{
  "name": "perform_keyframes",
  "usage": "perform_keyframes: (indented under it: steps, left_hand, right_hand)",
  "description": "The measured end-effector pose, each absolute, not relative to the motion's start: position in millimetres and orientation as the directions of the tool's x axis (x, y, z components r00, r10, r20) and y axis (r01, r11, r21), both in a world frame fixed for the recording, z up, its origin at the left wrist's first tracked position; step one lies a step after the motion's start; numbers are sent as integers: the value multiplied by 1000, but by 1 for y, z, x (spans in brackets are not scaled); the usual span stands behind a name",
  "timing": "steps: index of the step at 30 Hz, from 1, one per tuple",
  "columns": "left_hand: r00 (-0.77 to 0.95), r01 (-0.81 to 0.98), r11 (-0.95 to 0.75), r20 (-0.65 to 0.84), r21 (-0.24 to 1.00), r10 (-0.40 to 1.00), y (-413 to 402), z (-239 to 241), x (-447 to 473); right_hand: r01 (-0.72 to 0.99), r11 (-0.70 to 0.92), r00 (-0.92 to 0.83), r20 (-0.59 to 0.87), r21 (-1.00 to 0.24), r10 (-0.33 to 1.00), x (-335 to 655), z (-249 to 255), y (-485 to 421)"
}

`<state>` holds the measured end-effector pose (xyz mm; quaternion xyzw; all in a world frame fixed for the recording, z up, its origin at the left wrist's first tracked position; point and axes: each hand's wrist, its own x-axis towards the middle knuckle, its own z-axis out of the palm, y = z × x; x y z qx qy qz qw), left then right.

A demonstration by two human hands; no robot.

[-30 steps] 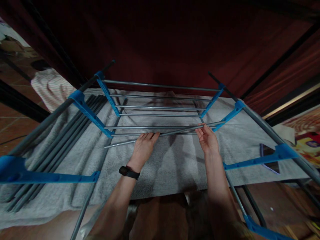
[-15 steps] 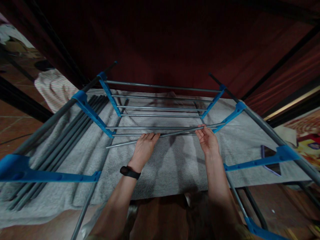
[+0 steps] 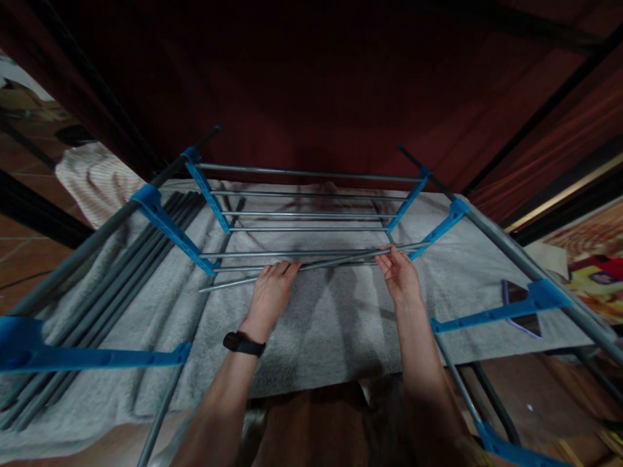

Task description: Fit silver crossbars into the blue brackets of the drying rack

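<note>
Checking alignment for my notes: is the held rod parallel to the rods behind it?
No, the held rod slants across the picture, its left end lower than its right.

Black wristband (image 3: pixel 248 346) on left wrist (image 3: pixel 254 328); bare forearms (image 3: pixel 421 347)

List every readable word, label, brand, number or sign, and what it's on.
None readable.
Printed item at right edge: dark blue mark, too blurred to read.
Black wristband: nothing legible.
Dark, purple-edged flat object: nothing legible.
Held rod, blue brackets: no lettering I can make out.
</note>
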<state>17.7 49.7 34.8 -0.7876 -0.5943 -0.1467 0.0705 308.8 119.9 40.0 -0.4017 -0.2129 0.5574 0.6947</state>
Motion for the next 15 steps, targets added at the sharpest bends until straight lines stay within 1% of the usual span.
perform_keyframes:
  steps: [15]
  left_hand:
    - [102, 988, -144, 436, 63, 894, 47, 41, 5]
  right_hand:
    - [-607, 62, 297, -153, -792, 943, 313, 36, 121]
